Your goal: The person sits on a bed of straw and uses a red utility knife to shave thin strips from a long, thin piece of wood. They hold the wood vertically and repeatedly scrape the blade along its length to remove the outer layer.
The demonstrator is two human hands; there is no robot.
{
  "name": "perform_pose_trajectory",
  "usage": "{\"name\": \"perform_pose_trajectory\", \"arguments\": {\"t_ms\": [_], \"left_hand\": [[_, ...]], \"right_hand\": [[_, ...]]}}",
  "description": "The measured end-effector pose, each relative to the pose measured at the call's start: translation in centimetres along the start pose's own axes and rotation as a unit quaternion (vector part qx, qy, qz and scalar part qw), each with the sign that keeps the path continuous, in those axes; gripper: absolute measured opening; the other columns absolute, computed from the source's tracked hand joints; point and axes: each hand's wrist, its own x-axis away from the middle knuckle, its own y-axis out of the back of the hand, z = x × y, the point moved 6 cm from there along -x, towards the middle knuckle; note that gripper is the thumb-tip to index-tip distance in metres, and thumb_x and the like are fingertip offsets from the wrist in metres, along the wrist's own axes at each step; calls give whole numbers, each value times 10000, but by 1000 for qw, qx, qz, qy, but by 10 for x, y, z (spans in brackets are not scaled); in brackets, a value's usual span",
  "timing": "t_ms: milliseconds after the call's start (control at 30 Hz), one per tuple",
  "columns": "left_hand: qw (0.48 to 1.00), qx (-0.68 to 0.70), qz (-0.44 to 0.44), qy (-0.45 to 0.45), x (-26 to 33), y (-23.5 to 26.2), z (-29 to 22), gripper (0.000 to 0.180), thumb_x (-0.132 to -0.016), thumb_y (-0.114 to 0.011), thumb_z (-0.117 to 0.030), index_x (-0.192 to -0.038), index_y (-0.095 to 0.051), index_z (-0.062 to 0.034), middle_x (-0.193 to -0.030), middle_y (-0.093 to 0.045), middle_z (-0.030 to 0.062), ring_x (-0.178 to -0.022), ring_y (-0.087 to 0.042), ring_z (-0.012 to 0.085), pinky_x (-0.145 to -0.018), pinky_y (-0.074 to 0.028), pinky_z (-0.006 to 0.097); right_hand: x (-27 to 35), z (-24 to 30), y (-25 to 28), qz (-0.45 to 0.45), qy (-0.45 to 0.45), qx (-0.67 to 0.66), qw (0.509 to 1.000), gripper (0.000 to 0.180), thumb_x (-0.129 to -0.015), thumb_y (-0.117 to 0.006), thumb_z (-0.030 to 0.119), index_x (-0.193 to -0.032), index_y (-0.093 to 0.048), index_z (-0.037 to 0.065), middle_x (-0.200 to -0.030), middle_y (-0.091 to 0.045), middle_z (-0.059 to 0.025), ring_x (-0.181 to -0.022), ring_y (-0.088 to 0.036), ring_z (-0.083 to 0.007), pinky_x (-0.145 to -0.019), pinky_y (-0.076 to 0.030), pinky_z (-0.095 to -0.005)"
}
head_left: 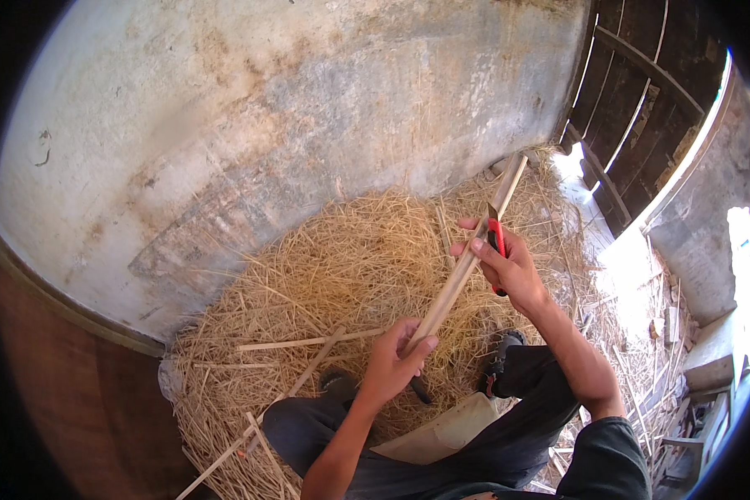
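My left hand is closed around the lower end of a long, pale wooden strip. The strip slants up and away to the right, over the straw. Farther along it, my right hand grips a red and black utility knife, its blade pointing up beside the strip. The thumb of that hand presses on the strip while some fingers reach past its far side. From this view I cannot tell whether the blade touches the wood. Under both hands lies a thick heap of straw.
Loose wooden strips lie on the straw to the left. A stained plaster wall rises behind. At the far right is a plank door, with strong light around it. Between my legs is a pale sheet; a wooden frame stands lower right.
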Motion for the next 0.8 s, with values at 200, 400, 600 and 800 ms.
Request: {"name": "perform_pose_trajectory", "arguments": {"t_ms": [200, 400, 600, 800], "left_hand": [[985, 98, 139, 35, 9, -13, -11, 391, -1138, -558, -364, -1319, -580, -18, -898, -662, 43, -589, -557, 75, -531, -469, 247], [968, 160, 168, 100, 13, -12, 1, 624, -1161, -304, -595, -1263, -568, -39, -806, -487, -15, -555, -412, 59, -509, -366, 240], [994, 68, 80, 39, 10, -10, -5, 437, -1187, -344, -462, -1058, -536, -92, -818, -436, -25, -602, -379, 59, -551, -350, 247], [999, -8, 42, -16, 8, -12, -7, 336, -1192, -386, -350, -1043, -523, -82, -814, -448, -23, -634, -387, 66, -567, -355, 263]], "right_hand": [[7, -7, -10, 57, -17, -111, 992, 505, -1115, -599, 263, -1542, -503, 9, -1123, -796, -139, -518, -339, -4, -494, -319, -192], [10, 5, -20, 78, -1, -18, 997, 501, -1090, -655, 279, -1499, -564, 4, -1124, -783, -117, -608, -459, -22, -586, -415, -219], [7, 0, -16, 42, 76, 83, 993, 517, -1034, -738, 294, -1453, -613, 19, -1072, -742, -66, -900, -667, -130, -861, -536, -308], [11, 0, -18, 36, 72, 77, 994, 483, -1020, -771, 238, -1436, -636, 33, -1008, -762, -51, -964, -705, -117, -889, -566, -316]]}}
